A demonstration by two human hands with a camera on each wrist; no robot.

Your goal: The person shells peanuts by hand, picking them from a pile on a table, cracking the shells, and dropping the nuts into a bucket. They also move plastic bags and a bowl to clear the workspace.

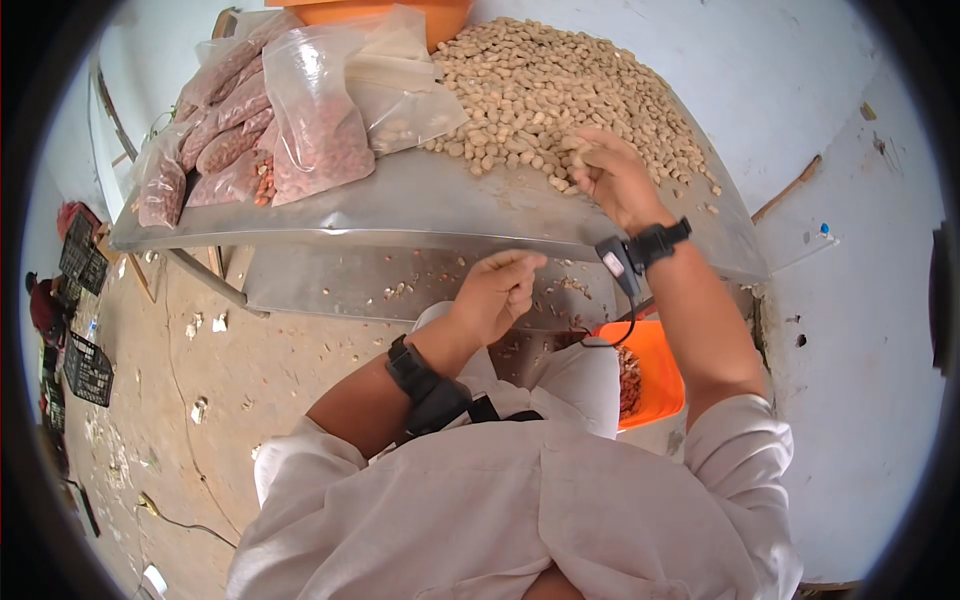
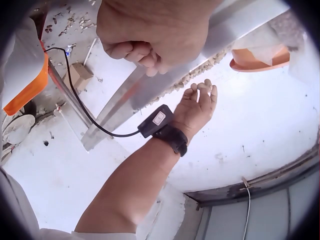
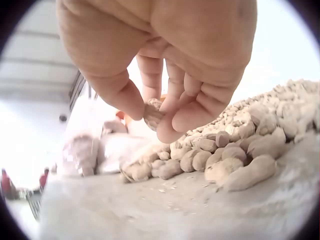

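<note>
Between the thumb and fingertips of my right hand is an unshelled peanut, held just above the front edge of the peanut pile. In the right wrist view the right hand has more peanuts below and behind it on the metal table. My left hand hangs in the air in front of the table edge. Its fingers are curled, and nothing shows in them; the inside of the palm is hidden. The left wrist view shows the same curled left hand.
Clear bags of reddish peanuts lie on the table's left side. An orange tub stands at the back. Below right, an orange container holds shells beside the person's legs. Black crates stand far left; a wall borders the right.
</note>
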